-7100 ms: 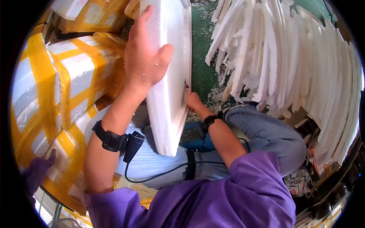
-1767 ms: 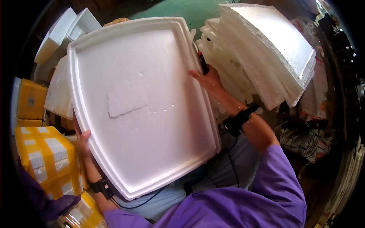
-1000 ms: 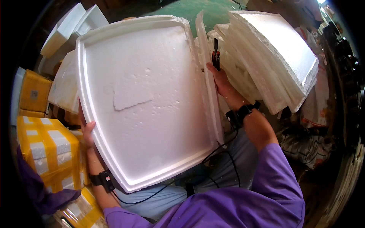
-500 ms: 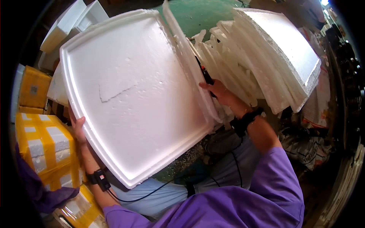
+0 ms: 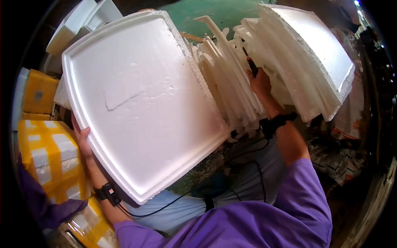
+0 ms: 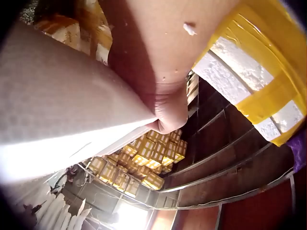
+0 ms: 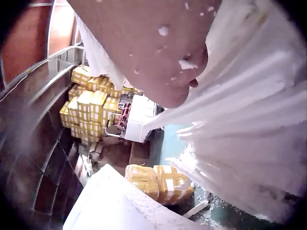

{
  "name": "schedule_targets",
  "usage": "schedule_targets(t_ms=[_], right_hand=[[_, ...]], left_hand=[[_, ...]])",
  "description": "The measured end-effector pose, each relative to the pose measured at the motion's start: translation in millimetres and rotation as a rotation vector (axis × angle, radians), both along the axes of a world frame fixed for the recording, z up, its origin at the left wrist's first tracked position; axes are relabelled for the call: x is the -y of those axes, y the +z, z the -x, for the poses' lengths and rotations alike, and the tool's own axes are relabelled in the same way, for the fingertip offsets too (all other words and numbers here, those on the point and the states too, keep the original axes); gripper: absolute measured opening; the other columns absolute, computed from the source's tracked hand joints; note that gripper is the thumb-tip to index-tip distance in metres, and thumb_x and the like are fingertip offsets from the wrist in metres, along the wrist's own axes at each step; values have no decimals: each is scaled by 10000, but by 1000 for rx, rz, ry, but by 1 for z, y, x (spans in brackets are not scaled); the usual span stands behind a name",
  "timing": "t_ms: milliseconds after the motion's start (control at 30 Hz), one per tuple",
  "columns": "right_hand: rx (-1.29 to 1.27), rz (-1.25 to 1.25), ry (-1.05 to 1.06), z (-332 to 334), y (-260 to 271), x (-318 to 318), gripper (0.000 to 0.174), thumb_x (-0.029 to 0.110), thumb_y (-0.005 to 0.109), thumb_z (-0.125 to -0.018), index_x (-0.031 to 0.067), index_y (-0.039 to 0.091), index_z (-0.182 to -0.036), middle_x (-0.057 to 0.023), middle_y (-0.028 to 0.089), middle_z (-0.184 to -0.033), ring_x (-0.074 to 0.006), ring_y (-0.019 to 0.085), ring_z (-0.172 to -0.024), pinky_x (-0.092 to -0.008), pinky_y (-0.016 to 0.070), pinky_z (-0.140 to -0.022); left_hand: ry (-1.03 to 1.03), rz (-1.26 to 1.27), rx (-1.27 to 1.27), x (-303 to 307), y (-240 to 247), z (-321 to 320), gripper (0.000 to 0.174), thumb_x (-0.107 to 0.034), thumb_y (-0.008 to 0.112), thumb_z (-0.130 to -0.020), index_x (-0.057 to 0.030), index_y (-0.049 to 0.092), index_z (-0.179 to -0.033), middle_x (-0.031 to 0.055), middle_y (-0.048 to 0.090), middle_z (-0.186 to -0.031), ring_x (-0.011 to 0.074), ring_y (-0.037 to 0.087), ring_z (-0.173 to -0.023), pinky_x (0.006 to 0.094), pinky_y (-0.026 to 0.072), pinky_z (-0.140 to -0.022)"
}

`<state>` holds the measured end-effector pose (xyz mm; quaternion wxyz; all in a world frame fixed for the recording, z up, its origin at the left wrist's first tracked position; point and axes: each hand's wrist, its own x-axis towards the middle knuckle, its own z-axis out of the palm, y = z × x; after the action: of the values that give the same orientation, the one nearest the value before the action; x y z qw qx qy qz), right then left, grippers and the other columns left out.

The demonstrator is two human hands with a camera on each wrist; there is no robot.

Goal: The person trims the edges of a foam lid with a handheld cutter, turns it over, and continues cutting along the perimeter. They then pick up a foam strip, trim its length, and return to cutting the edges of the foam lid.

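Observation:
A large white foam box lid (image 5: 136, 82) lies tilted across the lap, its inner side up, with a dark angled crack near the middle. Its right edge is rough and has no rim; the other sides keep theirs. My left hand (image 5: 84, 142) grips the left edge, thumb over the rim and the other fingers hidden behind. My right hand (image 5: 261, 84) holds a cutter knife (image 5: 251, 66) with a black and red handle, blade pointing away, over the foam strips. A long thin strip (image 5: 219, 37) with a hooked top end leans among them, apart from the lid.
Many foam strips (image 5: 219, 78) stand packed right of the lid. Beyond them thick foam slabs (image 5: 314, 45) lean together. Yellow-taped foam boxes (image 5: 53, 161) stand at left, white open boxes (image 5: 78, 25) behind. Foam crumbs litter the green floor (image 5: 182, 18). A cable (image 5: 165, 211) crosses the lap.
Earlier the lid stood on edge with the knife at it. The right rim strip has since parted from the lid and gone right among the strips. The lid has shifted left in view.

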<state>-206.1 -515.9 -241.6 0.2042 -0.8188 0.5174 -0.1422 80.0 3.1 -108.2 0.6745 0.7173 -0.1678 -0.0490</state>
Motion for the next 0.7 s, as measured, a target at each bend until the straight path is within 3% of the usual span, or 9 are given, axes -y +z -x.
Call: schedule_targets(t_ms=[67, 167, 300, 367, 433, 500, 600, 700], right_hand=[[10, 135, 51, -4, 2, -7, 430, 415, 673, -951, -11, 628, -992, -217, 698, -916, -426, 672, -892, -517, 513, -770], [124, 13, 221, -12, 0, -37, 446, 432, 641, -963, -14, 631, -982, -237, 693, -923, -433, 668, -893, -509, 511, -781], [-87, -685, 306, -25, 35, -127, 593, 551, 584, -973, -28, 658, -1081, -244, 675, -863, -397, 679, -869, -466, 523, -809], [-82, -797, 443, -21, -13, -171, 730, 638, 589, -944, -43, 627, -1205, -217, 678, -916, -374, 676, -889, -467, 534, -828], [48, -1157, 440, -17, -21, -225, 879, 687, 583, -924, -80, 513, -1348, -237, 635, -1201, -377, 656, -1030, -496, 548, -842], [56, -1338, 344, -19, -20, -264, 1037, 698, 629, -889, -106, 337, -1474, -258, 454, -1474, -382, 557, -1248, -532, 511, -962], [141, -1411, 308, -33, -102, -301, 1197, 681, 713, -836, -117, 174, -1548, -283, 376, -1535, -362, 403, -1404, -507, 356, -1144], [257, -1539, 219, -42, -120, -317, 1165, 557, 812, -818, -132, 199, -1529, -291, 444, -1477, -348, 488, -1330, -455, 418, -1094]], left_hand=[[-8, -7, 34, -4, 5, 7, 921, -256, 582, -735, -50, 285, -1582, 220, 416, -1496, 364, 454, -1340, 436, 338, -1160], [132, -189, 191, -12, 16, 30, 928, -277, 602, -755, -44, 270, -1589, 234, 385, -1535, 382, 423, -1372, 446, 324, -1168], [294, -119, 453, -5, 41, 79, 937, -181, 627, -772, -68, 214, -1606, 246, 322, -1577, 407, 371, -1410, 529, 343, -1158], [332, -141, 626, 2, 50, 111, 913, -138, 616, -796, -45, 201, -1604, 261, 291, -1585, 408, 355, -1413, 542, 321, -1166], [370, -170, 751, 5, 51, 141, 919, -121, 618, -808, -32, 172, -1606, 279, 260, -1589, 415, 340, -1418, 556, 306, -1168], [405, -219, 829, 5, 40, 166, 956, -129, 634, -806, -27, 128, -1611, 300, 227, -1590, 429, 327, -1425, 571, 299, -1165], [458, -119, 723, 24, 22, 204, 986, -131, 634, -817, -20, 60, -1612, 327, 183, -1589, 439, 305, -1438, 576, 292, -1163], [437, -72, 689, 36, 3, 227, 1011, -161, 641, -828, -17, 16, -1610, 341, 163, -1585, 459, 282, -1448, 586, 259, -1174]])
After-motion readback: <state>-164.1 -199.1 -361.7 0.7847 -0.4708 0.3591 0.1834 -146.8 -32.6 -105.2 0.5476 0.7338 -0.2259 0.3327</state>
